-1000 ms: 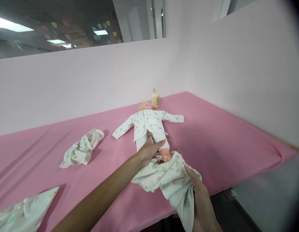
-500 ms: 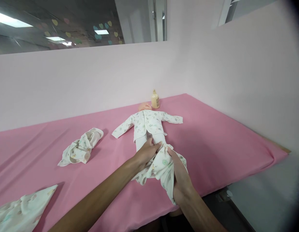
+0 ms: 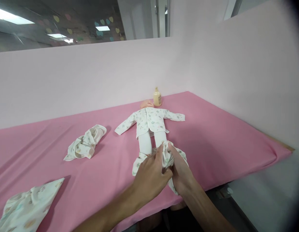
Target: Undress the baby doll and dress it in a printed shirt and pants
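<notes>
A baby doll (image 3: 145,144) lies on its back, its head toward the wall, in a white printed jacket (image 3: 150,120) with both sleeves spread. White covers its upper legs. Printed baby trousers (image 3: 137,163) are bunched around its lower legs. My left hand (image 3: 153,170) grips the bunched cloth at the leg on the right, fingers curled. Pressed against the other side of that leg, my right hand (image 3: 180,169) holds the same cloth with its thumb on top. The doll's feet are hidden by the cloth and my hands.
A pump bottle (image 3: 157,97) stands beside the doll's head. To the left lie a crumpled printed garment (image 3: 85,143) and, nearer, a printed cloth (image 3: 30,204). The pink-covered table (image 3: 224,145) meets walls at the back and right; its front edge is close to me.
My left hand has moved from between the doll's legs to the near side of the bunched trousers, closer to my right hand. The view has shifted slightly.
</notes>
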`<state>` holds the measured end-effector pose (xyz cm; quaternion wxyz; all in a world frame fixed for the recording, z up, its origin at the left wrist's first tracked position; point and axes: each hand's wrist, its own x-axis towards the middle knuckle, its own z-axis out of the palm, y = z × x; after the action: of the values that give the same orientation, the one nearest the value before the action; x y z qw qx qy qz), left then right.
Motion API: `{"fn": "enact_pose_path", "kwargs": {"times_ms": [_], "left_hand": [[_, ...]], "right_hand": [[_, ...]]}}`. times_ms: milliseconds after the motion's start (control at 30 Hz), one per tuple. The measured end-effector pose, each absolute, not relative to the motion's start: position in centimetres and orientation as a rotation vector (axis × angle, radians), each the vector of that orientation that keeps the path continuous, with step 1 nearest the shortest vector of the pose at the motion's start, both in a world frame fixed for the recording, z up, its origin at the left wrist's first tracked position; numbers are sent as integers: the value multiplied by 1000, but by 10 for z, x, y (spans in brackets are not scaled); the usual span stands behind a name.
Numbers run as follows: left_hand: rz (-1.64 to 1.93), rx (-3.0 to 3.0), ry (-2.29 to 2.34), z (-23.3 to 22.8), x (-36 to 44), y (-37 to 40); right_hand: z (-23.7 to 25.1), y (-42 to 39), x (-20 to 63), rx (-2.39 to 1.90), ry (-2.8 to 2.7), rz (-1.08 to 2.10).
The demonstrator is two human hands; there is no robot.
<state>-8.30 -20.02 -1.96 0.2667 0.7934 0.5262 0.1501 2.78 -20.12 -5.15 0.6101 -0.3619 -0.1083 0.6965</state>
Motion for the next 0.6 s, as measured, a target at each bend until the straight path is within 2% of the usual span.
{"fn": "enact_pose_path", "kwargs": {"times_ms": [300,500,600], "left_hand": [[208,2807,1600,-47,-78,-198],[164,3025,1446,-48,-82,-193],[298,2897,1383,-42,-82,-193]], "right_hand": [[-62,-202,26,-754,-322,1616],[-52,-211,24,-648,-426,1614],[-54,-214,21,-642,-474,1580]]}}
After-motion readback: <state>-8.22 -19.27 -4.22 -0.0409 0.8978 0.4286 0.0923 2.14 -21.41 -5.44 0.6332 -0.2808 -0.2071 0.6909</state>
